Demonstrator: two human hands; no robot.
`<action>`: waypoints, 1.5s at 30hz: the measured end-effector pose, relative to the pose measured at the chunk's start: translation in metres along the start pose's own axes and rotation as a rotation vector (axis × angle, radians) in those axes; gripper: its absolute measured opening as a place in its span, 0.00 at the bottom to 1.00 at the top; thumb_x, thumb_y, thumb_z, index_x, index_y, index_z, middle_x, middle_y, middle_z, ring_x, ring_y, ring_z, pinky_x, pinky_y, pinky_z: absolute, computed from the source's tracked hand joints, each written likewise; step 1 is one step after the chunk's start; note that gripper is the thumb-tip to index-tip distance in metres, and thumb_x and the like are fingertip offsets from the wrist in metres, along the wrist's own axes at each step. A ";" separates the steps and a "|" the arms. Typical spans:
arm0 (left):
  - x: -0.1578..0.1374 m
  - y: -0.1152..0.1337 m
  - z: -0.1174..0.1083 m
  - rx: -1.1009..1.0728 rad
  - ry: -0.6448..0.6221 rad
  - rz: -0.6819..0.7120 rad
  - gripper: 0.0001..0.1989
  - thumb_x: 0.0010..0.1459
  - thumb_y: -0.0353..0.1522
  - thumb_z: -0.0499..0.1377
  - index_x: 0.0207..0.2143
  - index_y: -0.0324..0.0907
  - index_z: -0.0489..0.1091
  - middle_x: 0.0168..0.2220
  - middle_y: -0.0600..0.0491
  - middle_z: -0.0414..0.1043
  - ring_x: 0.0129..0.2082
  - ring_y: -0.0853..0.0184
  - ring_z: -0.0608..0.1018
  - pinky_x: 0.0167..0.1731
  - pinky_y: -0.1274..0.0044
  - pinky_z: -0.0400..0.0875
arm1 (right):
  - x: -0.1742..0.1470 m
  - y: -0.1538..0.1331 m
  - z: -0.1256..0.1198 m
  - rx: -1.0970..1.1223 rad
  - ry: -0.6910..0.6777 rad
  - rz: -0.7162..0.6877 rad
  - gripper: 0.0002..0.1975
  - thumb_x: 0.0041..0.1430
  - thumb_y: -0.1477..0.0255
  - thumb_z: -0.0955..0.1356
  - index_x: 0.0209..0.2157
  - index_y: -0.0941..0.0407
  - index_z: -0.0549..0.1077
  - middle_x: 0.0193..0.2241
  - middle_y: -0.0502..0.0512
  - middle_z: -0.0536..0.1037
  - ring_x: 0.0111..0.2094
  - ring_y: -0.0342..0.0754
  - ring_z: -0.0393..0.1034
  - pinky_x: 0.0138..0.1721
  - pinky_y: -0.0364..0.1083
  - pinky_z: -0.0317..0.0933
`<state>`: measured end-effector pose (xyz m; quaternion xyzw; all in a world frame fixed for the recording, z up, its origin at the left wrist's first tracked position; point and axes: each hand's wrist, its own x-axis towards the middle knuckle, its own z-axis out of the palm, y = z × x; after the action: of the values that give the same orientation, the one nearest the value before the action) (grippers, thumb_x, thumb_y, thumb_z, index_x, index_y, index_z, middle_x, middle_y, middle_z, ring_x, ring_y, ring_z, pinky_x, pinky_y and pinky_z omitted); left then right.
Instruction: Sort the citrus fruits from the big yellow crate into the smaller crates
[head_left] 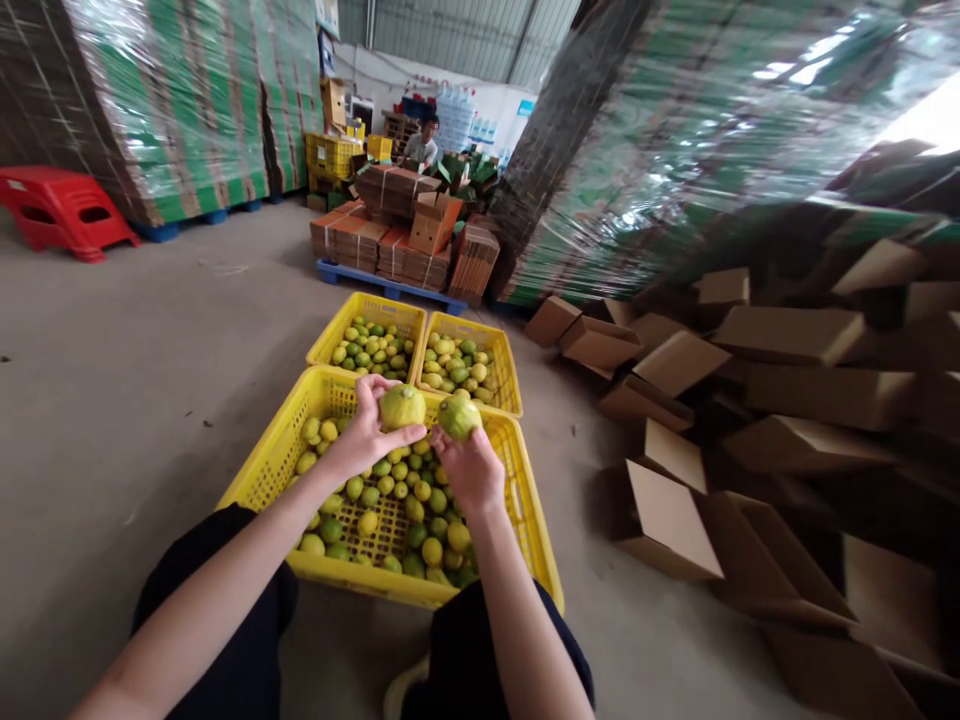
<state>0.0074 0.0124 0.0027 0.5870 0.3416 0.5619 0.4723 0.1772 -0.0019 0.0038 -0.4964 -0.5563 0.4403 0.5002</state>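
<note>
My left hand (369, 425) is closed around a yellow-green lemon (403, 407), thumb below and fingers behind it. Close beside it, my right hand (472, 468) grips a greener lemon (459, 417) from below. Both fruits are held up side by side above a large yellow plastic crate (255, 455) that stands between my knees. Loose yellow and green lemons (431, 550) lie in that crate, and its slotted floor shows through near the middle. My forearms and hands hide part of its contents.
Behind stand two smaller yellow crates, left (319, 345) and right (511, 385), holding more lemons. Open cardboard boxes (675, 510) are heaped on the right. Flattened cartons (412, 260) sit on a blue pallet (375, 284). A red stool (64, 210) stands left; a person (422, 148) is at the back.
</note>
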 end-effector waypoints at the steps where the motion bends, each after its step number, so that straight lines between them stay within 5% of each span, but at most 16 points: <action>1: 0.000 0.001 0.000 0.038 -0.013 0.031 0.31 0.50 0.42 0.68 0.45 0.50 0.50 0.51 0.49 0.62 0.50 0.61 0.73 0.51 0.65 0.72 | -0.001 0.000 0.000 -0.027 0.005 -0.060 0.27 0.65 0.59 0.54 0.59 0.58 0.57 0.54 0.69 0.73 0.52 0.56 0.71 0.49 0.56 0.66; 7: 0.004 0.008 -0.011 0.294 -0.025 0.313 0.27 0.51 0.35 0.69 0.49 0.48 0.59 0.53 0.47 0.64 0.54 0.58 0.70 0.56 0.64 0.66 | -0.010 -0.003 0.007 -0.152 0.172 -0.388 0.23 0.53 0.61 0.68 0.46 0.52 0.57 0.50 0.65 0.74 0.54 0.54 0.70 0.55 0.55 0.63; 14: 0.005 0.007 -0.015 0.346 -0.018 0.414 0.26 0.51 0.35 0.69 0.51 0.51 0.66 0.53 0.48 0.62 0.58 0.56 0.67 0.57 0.62 0.66 | -0.012 0.005 0.007 -0.235 0.263 -0.442 0.18 0.56 0.64 0.67 0.44 0.51 0.56 0.53 0.65 0.68 0.56 0.53 0.68 0.51 0.54 0.67; 20: 0.007 0.004 -0.015 0.112 0.085 0.160 0.29 0.42 0.36 0.74 0.49 0.49 0.72 0.54 0.49 0.62 0.55 0.58 0.70 0.53 0.66 0.71 | -0.011 0.009 0.008 -0.207 0.269 -0.429 0.21 0.52 0.65 0.72 0.45 0.52 0.63 0.47 0.59 0.72 0.50 0.53 0.71 0.52 0.55 0.67; 26: 0.016 0.009 -0.023 -0.446 0.089 -0.421 0.20 0.50 0.38 0.67 0.44 0.37 0.72 0.42 0.46 0.77 0.42 0.60 0.80 0.44 0.71 0.77 | -0.007 0.016 0.029 0.398 0.104 -0.155 0.24 0.47 0.64 0.76 0.43 0.50 0.66 0.36 0.50 0.78 0.34 0.50 0.75 0.38 0.52 0.72; 32: 0.020 0.016 -0.027 -0.845 0.115 -0.611 0.14 0.61 0.35 0.56 0.45 0.34 0.70 0.37 0.46 0.79 0.37 0.65 0.83 0.39 0.79 0.80 | 0.001 0.018 0.025 0.758 -0.018 0.097 0.17 0.47 0.63 0.75 0.36 0.51 0.68 0.28 0.46 0.78 0.24 0.47 0.73 0.33 0.51 0.72; 40: 0.021 0.001 -0.028 -0.583 0.129 -0.587 0.13 0.52 0.29 0.66 0.40 0.38 0.69 0.38 0.49 0.78 0.35 0.66 0.82 0.38 0.76 0.79 | 0.007 0.026 0.022 0.730 -0.007 0.266 0.25 0.37 0.75 0.68 0.43 0.48 0.67 0.31 0.45 0.75 0.29 0.47 0.70 0.26 0.45 0.66; 45: 0.017 -0.007 -0.018 -0.265 0.066 -0.678 0.14 0.51 0.37 0.68 0.33 0.39 0.70 0.36 0.49 0.78 0.35 0.63 0.80 0.40 0.70 0.77 | 0.006 0.033 0.034 0.566 0.057 0.374 0.21 0.44 0.63 0.69 0.43 0.46 0.67 0.36 0.48 0.73 0.31 0.47 0.67 0.20 0.41 0.60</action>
<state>-0.0069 0.0334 0.0006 0.3558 0.4560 0.4315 0.6923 0.1466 0.0081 -0.0322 -0.4436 -0.2971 0.6472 0.5441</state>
